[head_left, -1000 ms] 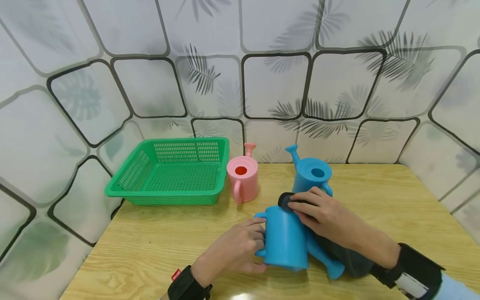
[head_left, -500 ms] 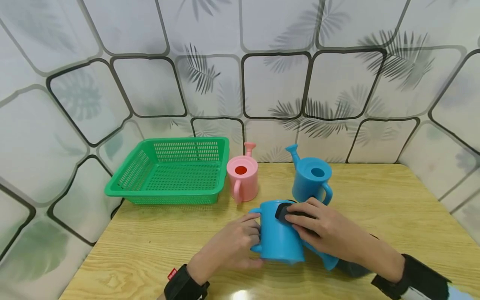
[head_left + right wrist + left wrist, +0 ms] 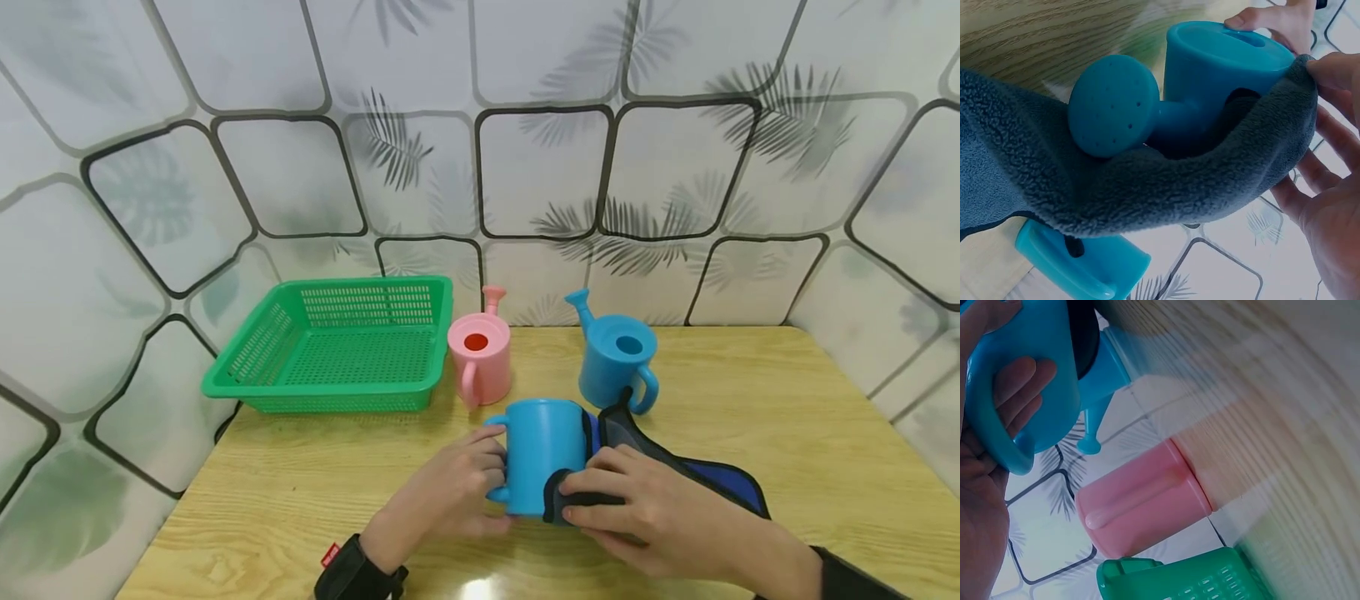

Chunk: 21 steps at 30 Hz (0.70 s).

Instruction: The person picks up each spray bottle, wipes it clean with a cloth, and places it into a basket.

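My left hand (image 3: 453,483) grips the handle of a blue watering can (image 3: 536,454), fingers passing through the handle loop in the left wrist view. The can is held tipped, its spout hidden behind the cloth in the head view. In the right wrist view its perforated sprinkler head (image 3: 1110,106) and the opening in its top show. My right hand (image 3: 648,512) pinches the edge of a grey fleece cloth (image 3: 1185,194) with blue backing and black trim, holding it against the can's lower right side. The cloth wraps below the spout and trails off to the right.
Behind the cloth stands a second blue watering can (image 3: 611,379), upright. A pink watering can (image 3: 489,379) stands farther left, beside a green plastic basket (image 3: 322,389). All are on a wooden table (image 3: 787,392) backed by a patterned curtain (image 3: 540,175).
My right hand has slid the cloth from the can's top edge down to its lower side, and more of the cloth's blue backing shows. The held can has shifted slightly left.
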{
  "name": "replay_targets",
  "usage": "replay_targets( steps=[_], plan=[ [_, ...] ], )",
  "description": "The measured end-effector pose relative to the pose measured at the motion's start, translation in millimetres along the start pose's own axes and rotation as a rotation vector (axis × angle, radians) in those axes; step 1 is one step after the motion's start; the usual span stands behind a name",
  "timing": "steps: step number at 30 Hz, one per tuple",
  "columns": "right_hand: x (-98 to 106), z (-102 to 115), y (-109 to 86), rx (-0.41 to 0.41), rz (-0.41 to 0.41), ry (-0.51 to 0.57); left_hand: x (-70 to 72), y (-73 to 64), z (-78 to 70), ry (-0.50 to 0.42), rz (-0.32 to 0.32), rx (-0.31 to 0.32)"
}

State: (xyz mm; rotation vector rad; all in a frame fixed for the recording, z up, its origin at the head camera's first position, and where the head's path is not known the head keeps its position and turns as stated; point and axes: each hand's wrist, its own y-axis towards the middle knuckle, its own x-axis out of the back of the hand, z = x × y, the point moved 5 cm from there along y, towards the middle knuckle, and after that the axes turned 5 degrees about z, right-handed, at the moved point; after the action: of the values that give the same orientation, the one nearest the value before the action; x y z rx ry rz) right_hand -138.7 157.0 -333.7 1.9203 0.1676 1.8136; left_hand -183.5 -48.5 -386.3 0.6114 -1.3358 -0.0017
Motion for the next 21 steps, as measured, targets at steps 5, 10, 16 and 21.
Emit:
replay_targets(
  steps=[5,10,16,21],
  plan=[
    [-0.6,1.0,-1.3,0.03,0.004,0.0,2.1,-1.3,1.7,0.006,-0.01,-0.003],
    [-0.6,1.4,-3.6,0.021,0.012,-0.016,2.3,-1.1,0.7,-0.002,-0.011,-0.011],
    [1.2,0.3,-4.2,-0.008,-0.012,-0.022,3.4,-0.6,-1.0,-0.016,-0.014,-0.014],
    [2.9,-2.0,-5.0,-0.016,-0.014,-0.024,3.6,-1.1,-1.7,-0.035,-0.012,-0.002]
  ],
)
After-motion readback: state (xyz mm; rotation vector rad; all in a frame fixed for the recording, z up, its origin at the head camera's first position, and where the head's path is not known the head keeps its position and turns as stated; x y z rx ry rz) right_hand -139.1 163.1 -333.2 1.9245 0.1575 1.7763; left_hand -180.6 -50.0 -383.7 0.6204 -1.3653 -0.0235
